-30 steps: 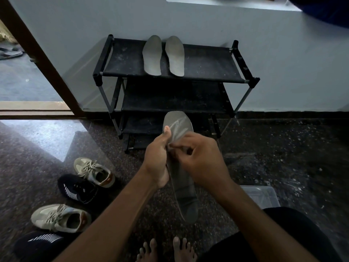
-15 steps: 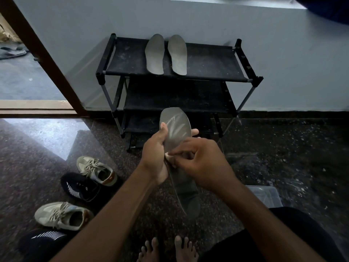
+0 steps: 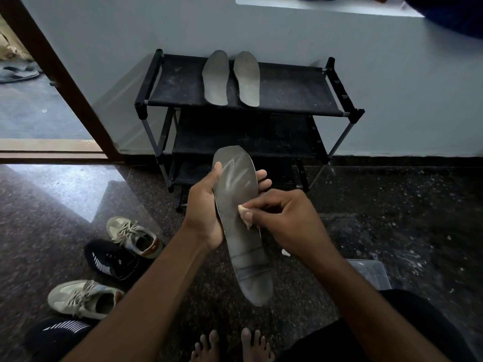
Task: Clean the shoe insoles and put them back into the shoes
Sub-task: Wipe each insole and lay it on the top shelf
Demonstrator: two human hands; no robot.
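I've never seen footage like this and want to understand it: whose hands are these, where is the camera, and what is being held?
No machine here: a person works with two bare hands, filmed by one wide-angle camera worn on the head, looking forward and down. The left hand holds a grey insole, its fingers curled behind it. The right hand pinches a small pale wipe against the insole's middle. On the black shoe rack, on its top shelf, lie two more insoles side by side. On the floor at left sit beige sneakers and black shoes.
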